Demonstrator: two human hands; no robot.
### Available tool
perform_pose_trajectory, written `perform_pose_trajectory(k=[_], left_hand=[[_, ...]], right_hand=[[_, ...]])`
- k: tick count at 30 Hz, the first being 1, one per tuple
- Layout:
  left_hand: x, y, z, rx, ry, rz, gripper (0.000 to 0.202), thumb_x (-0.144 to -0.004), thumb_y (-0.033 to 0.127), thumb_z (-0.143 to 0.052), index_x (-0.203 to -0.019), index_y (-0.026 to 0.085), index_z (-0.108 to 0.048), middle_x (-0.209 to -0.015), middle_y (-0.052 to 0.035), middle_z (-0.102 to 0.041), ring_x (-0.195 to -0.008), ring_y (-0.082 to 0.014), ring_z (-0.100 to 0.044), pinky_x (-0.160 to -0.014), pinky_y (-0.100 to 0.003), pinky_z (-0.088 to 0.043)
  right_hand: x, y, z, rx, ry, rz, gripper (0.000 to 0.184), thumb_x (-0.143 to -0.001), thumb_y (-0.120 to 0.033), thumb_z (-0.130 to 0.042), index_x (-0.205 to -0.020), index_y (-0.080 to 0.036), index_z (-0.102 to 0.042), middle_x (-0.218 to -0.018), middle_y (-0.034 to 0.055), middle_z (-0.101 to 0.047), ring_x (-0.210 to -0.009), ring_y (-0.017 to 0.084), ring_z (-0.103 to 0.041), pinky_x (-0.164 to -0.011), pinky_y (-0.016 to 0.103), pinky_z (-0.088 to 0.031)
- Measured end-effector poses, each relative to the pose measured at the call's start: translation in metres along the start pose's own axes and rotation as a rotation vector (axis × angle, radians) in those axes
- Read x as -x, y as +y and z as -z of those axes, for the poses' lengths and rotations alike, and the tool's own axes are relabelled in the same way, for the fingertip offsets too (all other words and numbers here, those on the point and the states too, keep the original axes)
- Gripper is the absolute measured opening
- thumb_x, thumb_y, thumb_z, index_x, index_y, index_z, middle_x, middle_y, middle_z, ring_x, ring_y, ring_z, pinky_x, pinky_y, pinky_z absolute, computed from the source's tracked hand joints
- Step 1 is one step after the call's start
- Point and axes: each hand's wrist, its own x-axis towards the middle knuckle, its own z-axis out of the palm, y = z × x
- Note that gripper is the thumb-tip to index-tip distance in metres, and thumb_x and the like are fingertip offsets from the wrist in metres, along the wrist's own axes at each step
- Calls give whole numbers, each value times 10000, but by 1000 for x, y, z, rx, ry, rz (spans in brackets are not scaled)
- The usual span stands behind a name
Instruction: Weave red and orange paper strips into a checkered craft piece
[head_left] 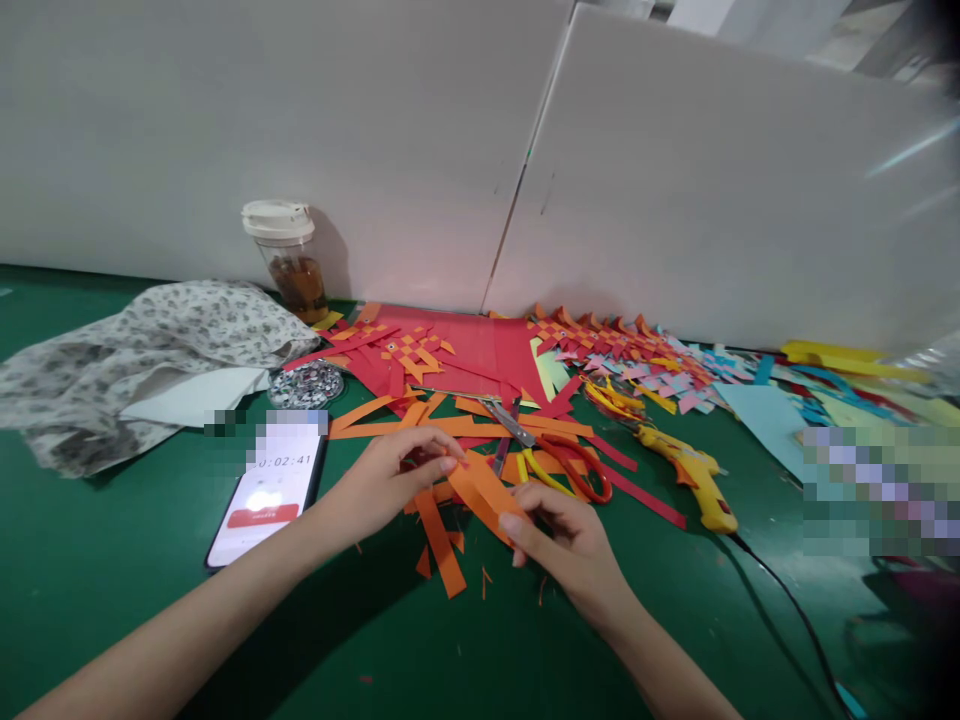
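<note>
Between my two hands, just above the green table, is an orange paper strip (484,492). My left hand (409,468) pinches its upper left end, where a bit of red shows at the fingertips. My right hand (559,530) grips the lower right end between thumb and fingers. Beneath and beside them lie more loose orange strips (442,545) and small offcuts. Just beyond my right hand rest scissors (581,470) with red and yellow handles, their blades pointing away to the left among the strips.
A phone (266,490) showing a timer lies left. Behind it are a round tin of speckled bits (306,384), a patterned cloth (187,330) and a lidded drink cup (292,260). Red paper (465,350) and woven paper fish (420,350) lie at the back; a yellow glue gun (694,475) with cord is right.
</note>
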Motion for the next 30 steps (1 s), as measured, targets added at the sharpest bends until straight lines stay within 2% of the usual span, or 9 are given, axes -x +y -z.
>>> perform_pose_trajectory(k=[2,5,9,12,15,19,23,28,30], left_hand=[[3,2,-3,8,-1,0,131,-819,270,-490,-908,232,-579,-797,-1,-601,-666,-141,-541,-584,-252,-403],[8,6,-8,-27,-2,-27,133,-802,187,-481,-909,236,-544,-773,12,-592,-674,-139,-540,-567,-241,-382],[10,9,-14,-95,0,-93,78,-822,186,-463,-868,226,-511,-814,9,-598,-705,-138,-549,-576,-238,-371],[11,7,-16,-156,3,-134,61,-824,186,-464,-861,222,-497,-829,7,-590,-700,-135,-543,-581,-237,-372],[9,6,-13,-205,46,-141,54,-829,190,-465,-868,220,-487,-829,7,-583,-677,-131,-530,-589,-243,-379],[7,9,0,-222,223,-91,100,-869,306,-439,-910,227,-483,-846,-2,-574,-660,-138,-518,-577,-254,-398],[6,15,18,-307,474,-146,119,-866,288,-448,-965,236,-491,-905,-17,-578,-796,-168,-553,-674,-277,-442],[5,16,26,-476,623,-328,262,-820,203,-511,-1075,253,-480,-1134,-43,-534,-1066,-219,-502,-874,-346,-424],[5,15,26,-495,648,-362,315,-804,197,-532,-1108,259,-478,-1176,-49,-516,-1072,-223,-504,-841,-332,-447]], right_hand=[[-1,2,-3,10,-1,-122,191,-762,-374,-607,-713,-192,-572,-553,-48,-487,-452,90,-497,-480,230,-402],[-1,7,-8,8,-50,-183,234,-748,-382,-624,-881,-198,-564,-520,-76,-468,-432,77,-484,-460,205,-372],[-2,9,-11,-46,-80,-231,569,-725,-375,-651,-1217,-225,-408,-488,-114,-446,-435,82,-486,-461,193,-367],[-3,7,-11,29,-107,-263,332,-724,-410,-636,-955,-179,-577,-467,-90,-460,-421,73,-466,-454,192,-357],[-4,5,-8,132,-107,-218,284,-749,-432,-598,-651,-170,-550,-448,-61,-480,-418,69,-446,-458,196,-348],[-5,5,-4,117,-17,-167,311,-764,-434,-581,-601,-180,-508,-447,-53,-480,-426,76,-455,-448,197,-345],[-8,5,-3,37,97,-137,326,-768,-442,-574,-589,-185,-484,-425,-53,-475,-402,71,-416,-428,202,-337],[-6,3,-4,25,132,-93,297,-760,-429,-587,-607,-192,-498,-437,-51,-479,-416,83,-442,-448,214,-375],[-5,3,-5,31,132,-85,301,-762,-429,-584,-597,-193,-498,-437,-48,-481,-422,86,-447,-459,219,-385]])
